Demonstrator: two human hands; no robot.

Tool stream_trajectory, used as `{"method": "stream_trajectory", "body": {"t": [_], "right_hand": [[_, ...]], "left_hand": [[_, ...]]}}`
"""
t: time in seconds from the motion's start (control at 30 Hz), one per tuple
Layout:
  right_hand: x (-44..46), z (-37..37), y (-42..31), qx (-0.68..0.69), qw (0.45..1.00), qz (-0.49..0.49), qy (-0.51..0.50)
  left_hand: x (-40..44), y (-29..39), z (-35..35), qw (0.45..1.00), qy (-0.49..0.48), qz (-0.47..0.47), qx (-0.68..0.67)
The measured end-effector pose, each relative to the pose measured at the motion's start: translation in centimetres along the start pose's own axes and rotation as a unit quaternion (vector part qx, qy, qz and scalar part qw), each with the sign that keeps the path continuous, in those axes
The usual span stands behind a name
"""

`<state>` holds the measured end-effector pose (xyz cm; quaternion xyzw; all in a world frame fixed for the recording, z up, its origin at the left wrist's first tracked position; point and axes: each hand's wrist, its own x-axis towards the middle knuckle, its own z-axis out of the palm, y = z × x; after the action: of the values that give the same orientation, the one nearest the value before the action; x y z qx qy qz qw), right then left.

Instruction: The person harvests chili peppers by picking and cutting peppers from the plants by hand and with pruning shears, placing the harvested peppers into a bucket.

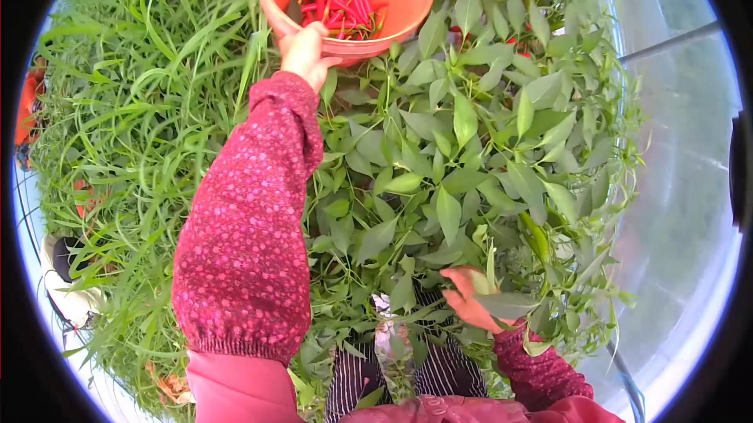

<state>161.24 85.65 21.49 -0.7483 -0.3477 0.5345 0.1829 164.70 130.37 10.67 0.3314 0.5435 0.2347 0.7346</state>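
At the top, an orange bucket (346, 48) holds a pile of red chili peppers (345, 7). My left hand (306, 53) is closed on its near rim, thumb and fingers pinching the edge. Lower right, my right hand (471, 301) reaches in among the leaves of a pepper plant (463, 180), with its visible fingers stretched out and apart. Leaves cover part of that hand, and no pepper shows in it. A green pepper (536, 236) hangs on the plant just above and to the right of it.
Tall grass (141, 148) grows thickly along the left. Clear plastic sheeting (674, 156) forms a wall on the right, with a dark bar across it. My striped trouser legs (443, 368) stand among the foliage. A white and black object (70, 282) lies at the left edge.
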Motion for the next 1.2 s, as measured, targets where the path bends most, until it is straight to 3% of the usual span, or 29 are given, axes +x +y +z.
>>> {"method": "stream_trajectory", "body": {"t": [0.07, 0.13, 0.2, 0.23, 0.33, 0.4, 0.47, 0.53, 0.6, 0.67, 0.73, 0.8, 0.87, 0.9, 0.93, 1.0, 1.07, 1.13, 1.2], "right_hand": [[1.0, 1.3, 0.5, -0.033, 0.997, -0.063, -0.023], [2.1, 2.3, -0.7, -0.016, 0.999, -0.026, -0.016], [1.7, 2.5, -3.5, 0.012, 0.988, 0.089, -0.126], [1.8, 3.9, -2.0, 0.013, 0.999, -0.008, -0.05], [2.6, 3.9, -1.8, 0.023, 0.999, -0.024, -0.031], [3.1, 3.2, -1.5, 0.04, 0.998, -0.015, -0.051], [2.9, 4.6, -1.3, 0.019, 0.998, -0.066, -0.004], [4.3, 3.5, -0.9, 0.022, 0.997, -0.009, -0.073], [4.6, 3.9, -0.1, 0.025, 0.99, 0.04, -0.131], [3.4, 5.3, -0.8, 0.038, 0.996, -0.072, -0.02], [4.2, 4.5, -1.4, 0.026, 0.996, -0.076, -0.023], [5.0, 3.4, -1.1, 0.036, 0.997, -0.067, -0.029], [5.7, 1.7, -2.0, 0.07, 0.995, -0.04, -0.058], [6.1, 0.9, -2.9, 0.106, 0.991, -0.012, -0.083], [6.7, 0.5, -3.1, 0.14, 0.984, 0.02, -0.112], [8.4, -0.5, -3.5, 0.261, 0.954, 0.005, -0.147], [10.0, -1.2, -5.2, 0.382, 0.916, -0.047, -0.113], [12.1, -2.6, -7.5, 0.367, 0.922, -0.095, -0.08], [14.4, -3.4, -9.6, 0.341, 0.933, -0.105, -0.035]], "left_hand": [[0.2, -1.4, 1.1, 0.998, -0.008, -0.002, 0.069], [-0.1, -1.6, 2.4, 0.995, 0.014, -0.011, 0.101], [-2.4, 1.0, 2.9, 0.997, -0.024, 0.004, 0.08], [-2.6, 0.8, 3.3, 0.997, -0.055, 0.003, 0.056], [-2.1, 0.1, 4.2, 0.997, -0.04, -0.004, 0.06], [-1.5, -0.2, 4.0, 0.996, -0.071, -0.018, 0.058], [-2.4, 1.6, 3.8, 0.992, -0.123, -0.006, 0.009], [0.6, -0.2, 3.9, 0.996, -0.081, -0.03, 0.005], [2.0, -0.9, 2.7, 0.986, -0.147, -0.061, 0.048], [-0.7, 2.1, 0.1, 0.991, -0.116, -0.028, 0.06], [-0.5, 1.8, -2.6, 0.965, -0.2, -0.03, 0.167], [-1.9, 1.2, -4.8, 0.963, -0.118, -0.074, 0.232], [-3.7, 0.9, -9.0, 0.924, -0.184, -0.015, 0.334], [-3.2, 0.5, -12.3, 0.834, -0.2, 0.067, 0.51], [-2.5, -0.8, -15.7, 0.707, -0.205, 0.139, 0.663], [-5.1, -3.2, -20.2, 0.627, -0.149, 0.101, 0.758], [-7.7, -6.3, -25.0, 0.599, -0.167, 0.099, 0.777], [-12.1, -5.9, -23.8, 0.694, -0.157, 0.068, 0.7], [-13.4, -11.9, -26.7, 0.898, -0.102, 0.074, 0.421]]}}
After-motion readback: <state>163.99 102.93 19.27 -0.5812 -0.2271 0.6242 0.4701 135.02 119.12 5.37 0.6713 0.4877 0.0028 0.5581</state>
